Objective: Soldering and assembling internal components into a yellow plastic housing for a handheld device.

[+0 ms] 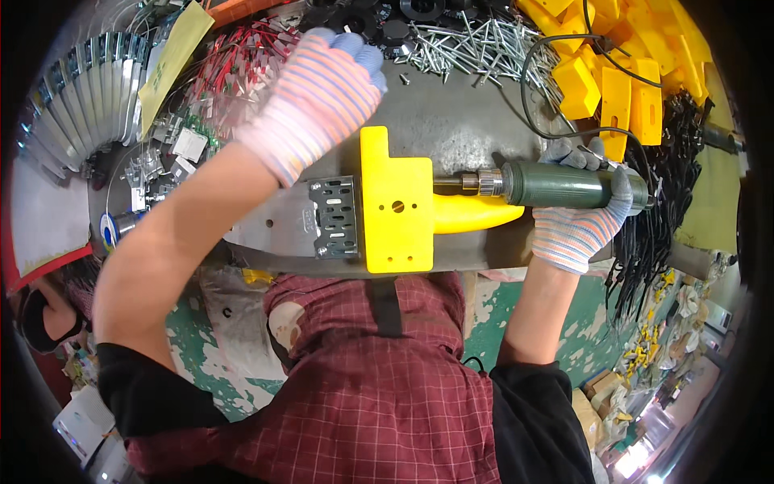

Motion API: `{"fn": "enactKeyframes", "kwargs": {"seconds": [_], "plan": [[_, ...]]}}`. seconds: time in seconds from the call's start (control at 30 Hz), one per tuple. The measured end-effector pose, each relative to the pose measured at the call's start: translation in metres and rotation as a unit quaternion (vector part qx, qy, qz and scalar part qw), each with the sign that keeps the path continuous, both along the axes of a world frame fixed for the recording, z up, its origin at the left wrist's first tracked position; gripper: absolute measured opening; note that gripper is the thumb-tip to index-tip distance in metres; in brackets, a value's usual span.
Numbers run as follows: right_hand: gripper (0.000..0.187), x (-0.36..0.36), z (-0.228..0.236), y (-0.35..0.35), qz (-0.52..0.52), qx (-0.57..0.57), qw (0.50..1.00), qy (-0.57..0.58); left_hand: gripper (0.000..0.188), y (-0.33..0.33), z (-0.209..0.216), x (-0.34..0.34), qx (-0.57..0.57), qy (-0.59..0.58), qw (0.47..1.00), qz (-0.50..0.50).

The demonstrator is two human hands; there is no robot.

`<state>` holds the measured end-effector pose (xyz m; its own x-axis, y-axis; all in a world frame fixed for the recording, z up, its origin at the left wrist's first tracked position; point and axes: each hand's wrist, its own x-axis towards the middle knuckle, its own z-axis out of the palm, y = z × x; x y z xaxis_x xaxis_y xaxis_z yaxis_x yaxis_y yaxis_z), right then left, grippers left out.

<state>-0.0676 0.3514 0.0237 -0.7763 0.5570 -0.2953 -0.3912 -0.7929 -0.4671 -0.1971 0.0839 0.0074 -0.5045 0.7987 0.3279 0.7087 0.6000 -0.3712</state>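
On the bench (459, 105), the yellow tool (399, 235) lies unheld; your right hand (574, 232), wrapped round the driver (560, 185), could knock it askew. Your left hand (329, 90) curls near screws (484, 50), cannot tell if holding any; hasty pinching could scatter them.

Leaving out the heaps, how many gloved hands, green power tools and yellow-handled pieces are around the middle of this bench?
Gloved hands (left hand, right hand): 2
Green power tool: 1
Yellow-handled piece: 1
Total: 4

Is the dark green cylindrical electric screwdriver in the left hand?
No, the striped-gloved right hand grips the dark green screwdriver, while the left hand is well apart from it.
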Motion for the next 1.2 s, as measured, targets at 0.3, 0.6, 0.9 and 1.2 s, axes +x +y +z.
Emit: {"fn": "enactKeyframes", "kwargs": {"seconds": [0.3, 0.6, 0.9, 1.2], "plan": [[0.035, 0.000, 0.004, -0.001, 0.031, 0.004, 0.999, 0.039, 0.026, 0.008, 0.015, 0.002, -0.141, -0.070, 0.984, 0.088], [0.035, -0.004, 0.007, -0.006, -0.016, 0.047, 0.998, -0.031, 0.021, -0.016, 0.018, 0.022, 0.191, -0.170, 0.962, 0.097], [0.037, -0.001, 0.007, -0.001, -0.010, 0.044, 0.999, -0.015, 0.015, -0.042, -0.009, 0.137, 0.435, -0.257, 0.844, 0.181], [0.044, 0.004, 0.006, -0.002, -0.013, 0.083, 0.996, -0.021, 0.014, -0.041, -0.012, 0.130, 0.395, -0.214, 0.886, 0.112]]}}
